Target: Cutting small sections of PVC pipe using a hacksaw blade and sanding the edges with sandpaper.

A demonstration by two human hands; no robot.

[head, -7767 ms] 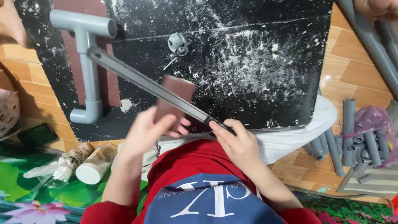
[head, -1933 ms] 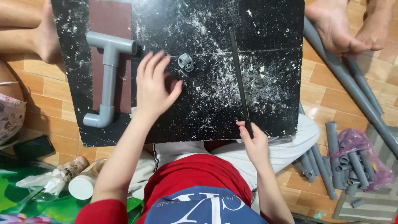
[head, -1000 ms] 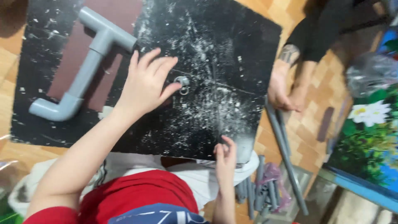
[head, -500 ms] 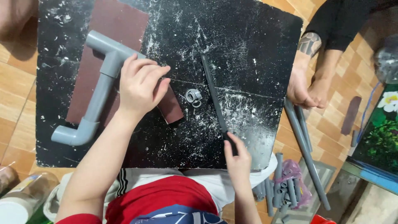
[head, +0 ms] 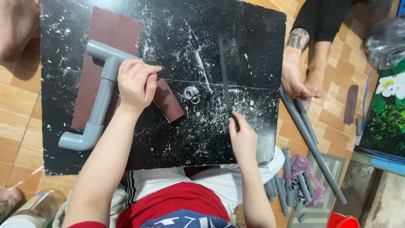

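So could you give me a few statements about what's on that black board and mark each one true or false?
1. The left hand rests on a strip of brown sandpaper. True.
2. The right hand holds the near end of a long dark file. True.
3. The grey pipe assembly lies on the tiled floor. False: it lies on the black board, over a larger brown sheet.
4. The small metal rings sit inside the pipe. False: they lie loose on the board, between the hands.
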